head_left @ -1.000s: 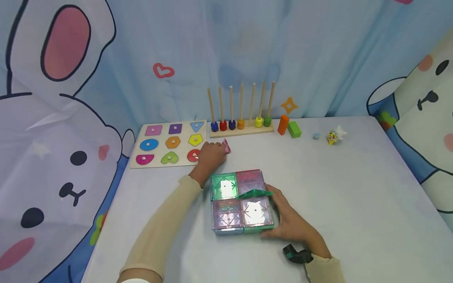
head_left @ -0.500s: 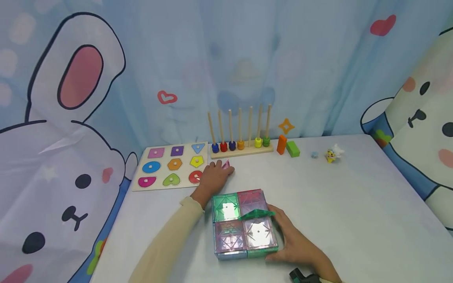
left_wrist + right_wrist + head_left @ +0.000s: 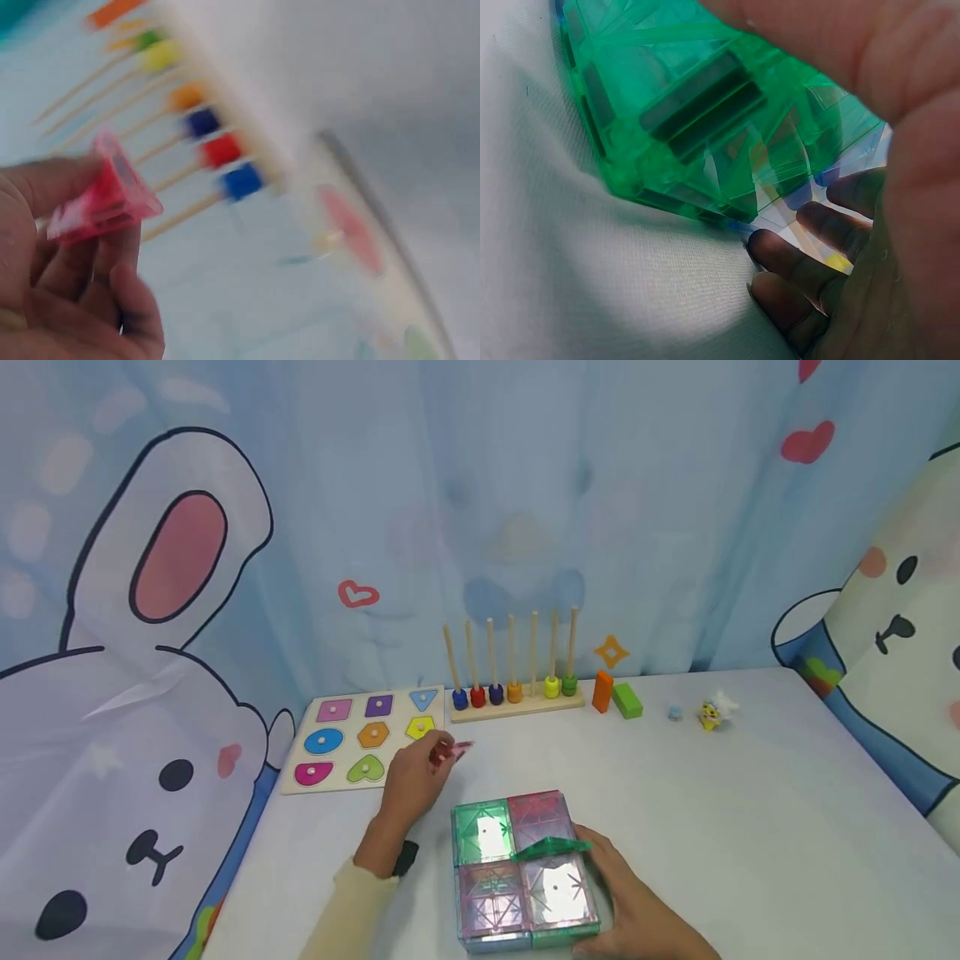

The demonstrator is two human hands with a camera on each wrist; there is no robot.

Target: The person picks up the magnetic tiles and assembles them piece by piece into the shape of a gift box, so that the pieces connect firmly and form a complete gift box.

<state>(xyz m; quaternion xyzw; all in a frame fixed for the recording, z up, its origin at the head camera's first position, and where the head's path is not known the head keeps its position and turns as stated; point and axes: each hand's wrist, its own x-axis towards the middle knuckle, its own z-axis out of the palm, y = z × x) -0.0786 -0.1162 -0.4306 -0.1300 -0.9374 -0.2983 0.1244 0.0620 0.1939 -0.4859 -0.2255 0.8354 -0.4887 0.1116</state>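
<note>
My left hand (image 3: 415, 781) pinches a small translucent pink magnetic tile piece (image 3: 112, 199) between thumb and fingers, above the table near the shape puzzle board. In the left wrist view the piece looks three-cornered, with thin raised edges. A low square box of translucent magnetic tiles (image 3: 491, 902), green, pink and purple on top, sits before me. Its right side is held by my right hand (image 3: 637, 906), thumb at the front corner and fingers along the side. A green tile (image 3: 551, 848) stands tilted on top. Green tile wall (image 3: 697, 112) fills much of the right wrist view.
Behind the left hand lies a wooden shape puzzle board (image 3: 341, 760). A peg stacker (image 3: 517, 704) with coloured beads stands at the back, beside orange (image 3: 603, 692) and green blocks (image 3: 627, 701). Small figures (image 3: 712, 714) stand farther right. A printed curtain (image 3: 517, 510) hangs behind the table.
The left hand has lifted the pink piece off the table and turned at the wrist, drawing slightly left. The right hand stays at the box. The head view has tilted upward.
</note>
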